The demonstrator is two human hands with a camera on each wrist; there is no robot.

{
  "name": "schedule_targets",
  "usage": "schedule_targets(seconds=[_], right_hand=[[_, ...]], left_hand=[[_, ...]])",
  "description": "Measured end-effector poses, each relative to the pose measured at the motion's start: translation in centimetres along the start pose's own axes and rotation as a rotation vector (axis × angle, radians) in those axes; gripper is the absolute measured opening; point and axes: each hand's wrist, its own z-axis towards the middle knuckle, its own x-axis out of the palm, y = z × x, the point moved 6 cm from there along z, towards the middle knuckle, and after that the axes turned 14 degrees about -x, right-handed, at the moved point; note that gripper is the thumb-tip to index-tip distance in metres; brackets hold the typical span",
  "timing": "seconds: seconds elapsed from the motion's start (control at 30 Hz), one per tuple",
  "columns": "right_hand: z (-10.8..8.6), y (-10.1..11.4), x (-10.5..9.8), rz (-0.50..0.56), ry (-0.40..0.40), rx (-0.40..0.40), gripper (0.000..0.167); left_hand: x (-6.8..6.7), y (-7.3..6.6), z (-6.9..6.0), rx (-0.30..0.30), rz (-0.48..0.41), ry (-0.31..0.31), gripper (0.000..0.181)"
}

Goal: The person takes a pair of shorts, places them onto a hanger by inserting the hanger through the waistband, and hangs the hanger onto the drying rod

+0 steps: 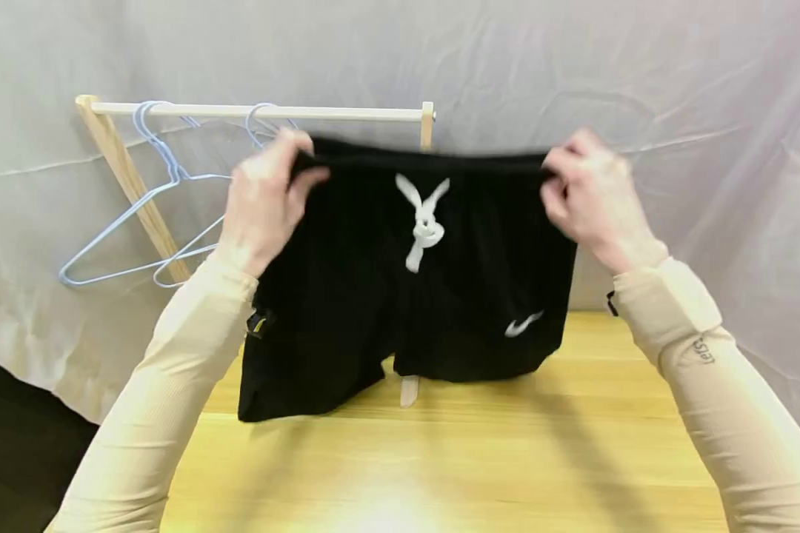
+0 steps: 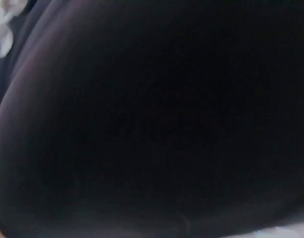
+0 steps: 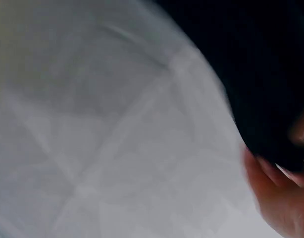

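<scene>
Black shorts with a white drawstring and a small white logo hang stretched in the air between both hands. The left hand pinches the waistband at its left end, and the right hand pinches it at the right end. In the left wrist view the black cloth fills nearly everything and hides the left fingers. In the right wrist view the right hand grips a corner of the dark cloth.
Behind the shorts stands a wooden rack, partly hidden. Light blue hangers hang from its bar at the left. A light wood table lies below, and a pale grey curtain forms the backdrop. Dark cloth shows at lower left.
</scene>
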Motion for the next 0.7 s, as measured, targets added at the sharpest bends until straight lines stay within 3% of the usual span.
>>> schedule_targets(seconds=[0.1,0.13,0.27,0.4,0.53,0.7], right_hand=[[-3.4,-0.1,2.3,0.077,0.152,0.007,0.013],[-4.5,-0.1,2.9,0.103,0.164,0.028,0.013],[-7.9,0.2,3.8,0.161,0.129,0.129,0.013],[-11.2,1.1,4.1,0.157,0.108,0.266,0.018],[-14.2,2.6,4.3,0.109,0.112,0.349,0.019],[-17.4,4.9,4.7,0.054,-0.008,0.310,0.019]], left_hand=[[2.4,1.5,-3.2,0.049,0.076,0.139,0.027],[3.0,2.0,-4.2,0.037,0.087,0.169,0.027],[4.5,3.4,-7.5,-0.052,0.060,0.237,0.030],[5.4,3.8,-10.5,-0.156,0.036,0.298,0.029],[5.5,3.9,-13.7,-0.240,0.032,0.272,0.024],[5.6,4.3,-17.8,-0.255,0.055,0.204,0.019]])
